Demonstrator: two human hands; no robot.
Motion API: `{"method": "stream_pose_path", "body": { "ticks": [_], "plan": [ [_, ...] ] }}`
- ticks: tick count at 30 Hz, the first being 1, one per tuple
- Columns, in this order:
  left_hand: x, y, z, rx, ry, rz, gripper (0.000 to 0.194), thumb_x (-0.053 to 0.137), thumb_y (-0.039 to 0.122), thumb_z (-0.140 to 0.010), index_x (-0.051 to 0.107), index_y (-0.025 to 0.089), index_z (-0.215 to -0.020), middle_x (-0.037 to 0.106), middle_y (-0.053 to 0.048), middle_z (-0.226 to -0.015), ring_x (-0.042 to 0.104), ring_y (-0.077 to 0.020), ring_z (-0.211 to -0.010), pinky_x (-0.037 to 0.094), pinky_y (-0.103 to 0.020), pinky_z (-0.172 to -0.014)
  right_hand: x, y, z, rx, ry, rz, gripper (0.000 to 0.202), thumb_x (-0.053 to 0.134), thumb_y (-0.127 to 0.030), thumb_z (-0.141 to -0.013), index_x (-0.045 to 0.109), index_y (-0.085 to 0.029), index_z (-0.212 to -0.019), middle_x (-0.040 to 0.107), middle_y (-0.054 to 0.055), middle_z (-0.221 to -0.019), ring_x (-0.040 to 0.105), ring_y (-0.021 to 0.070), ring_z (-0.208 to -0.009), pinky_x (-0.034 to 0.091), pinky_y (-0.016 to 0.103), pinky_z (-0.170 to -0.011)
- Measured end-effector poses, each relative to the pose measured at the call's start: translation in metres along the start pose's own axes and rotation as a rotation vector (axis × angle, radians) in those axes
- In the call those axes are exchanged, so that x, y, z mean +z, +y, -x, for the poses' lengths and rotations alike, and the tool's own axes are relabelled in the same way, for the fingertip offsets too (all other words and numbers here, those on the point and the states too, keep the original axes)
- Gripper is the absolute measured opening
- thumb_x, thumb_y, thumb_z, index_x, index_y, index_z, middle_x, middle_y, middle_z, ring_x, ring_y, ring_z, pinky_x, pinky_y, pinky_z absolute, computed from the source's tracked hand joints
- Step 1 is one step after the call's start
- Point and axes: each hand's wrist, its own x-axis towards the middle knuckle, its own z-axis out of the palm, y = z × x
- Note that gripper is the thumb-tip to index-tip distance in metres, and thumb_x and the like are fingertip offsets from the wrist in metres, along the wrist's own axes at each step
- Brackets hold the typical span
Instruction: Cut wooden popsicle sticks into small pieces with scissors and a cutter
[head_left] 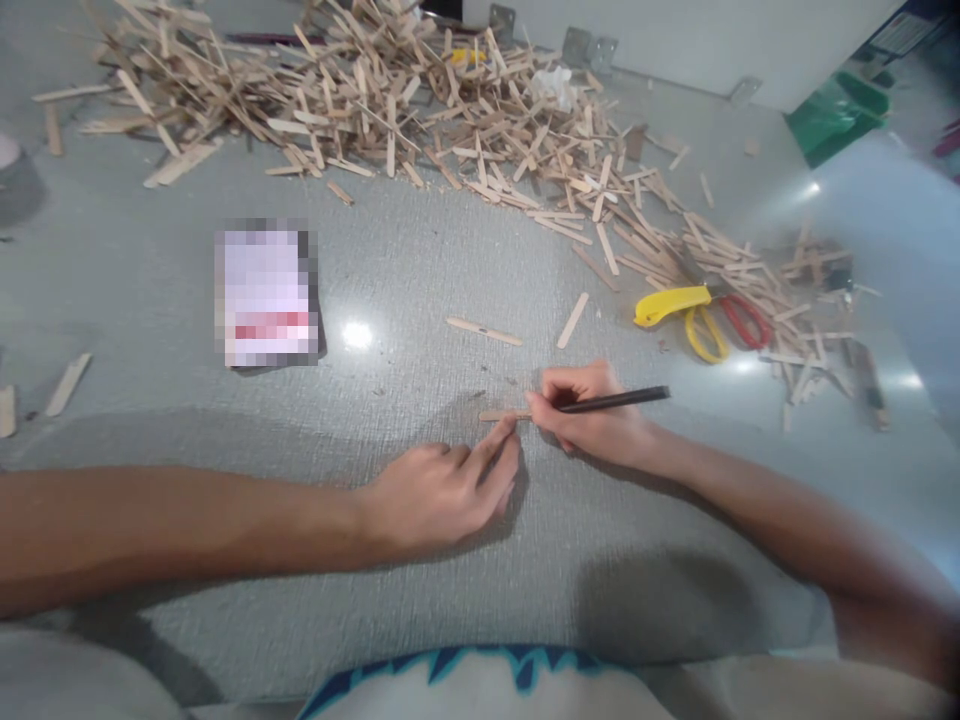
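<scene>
A small wooden stick (496, 415) lies flat on the grey textured table (360, 620). The fingertips of my left hand (450, 490) press on it from the near side, with the hand holding nothing and its fingers partly apart. My right hand (592, 410) grips a black pen (626, 398), its tip end hidden by the fingers at the stick's right part. Just beyond the hands lie another stick (484, 331) with a dark mark at its middle and a plain, slanted stick (573, 321).
A large heap of wooden sticks (360, 100) spreads along the far side. Yellow-handled (673, 303) and red-handled scissors (746, 320) lie at the right. A blurred-out rectangular item (266, 290) is at the left. Two loose sticks (69, 384) rest at the left edge.
</scene>
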Motion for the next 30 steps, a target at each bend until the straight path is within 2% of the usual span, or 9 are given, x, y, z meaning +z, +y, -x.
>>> {"method": "stream_pose_path", "body": {
  "ticks": [18,23,30],
  "plan": [
    [0.0012,0.0014,0.0015,-0.005,-0.012,-0.013,0.034,0.050,0.015,-0.108,0.075,-0.001,-0.123,0.082,-0.025,-0.127,0.072,-0.0167,-0.050,0.051,-0.031,-0.037,-0.0006,-0.0015,-0.0010,-0.001,0.004,0.036,0.041,0.066,-0.021,-0.100,0.047,-0.023,-0.063,0.057,-0.007,-0.043,0.054,0.0080,-0.035,0.040,0.020,-0.041],
    [0.0006,0.0013,0.0003,0.001,-0.023,0.006,0.034,0.049,0.016,-0.108,0.074,-0.002,-0.122,0.082,-0.025,-0.124,0.072,-0.0178,-0.051,0.052,-0.032,-0.038,0.0030,-0.0029,-0.0002,0.030,0.039,-0.077,0.039,0.068,-0.026,-0.101,0.054,-0.022,-0.065,0.059,-0.006,-0.046,0.056,0.0090,-0.035,0.040,0.020,-0.038],
    [0.0008,0.0009,0.0008,-0.005,-0.012,0.012,0.034,0.049,0.015,-0.108,0.075,-0.002,-0.121,0.084,-0.023,-0.119,0.071,-0.0176,-0.050,0.052,-0.033,-0.037,0.0064,-0.0008,-0.0014,0.059,-0.007,-0.086,0.042,0.073,-0.033,-0.102,0.051,-0.023,-0.068,0.059,-0.006,-0.046,0.055,0.0091,-0.037,0.039,0.020,-0.039]
  ]
}}
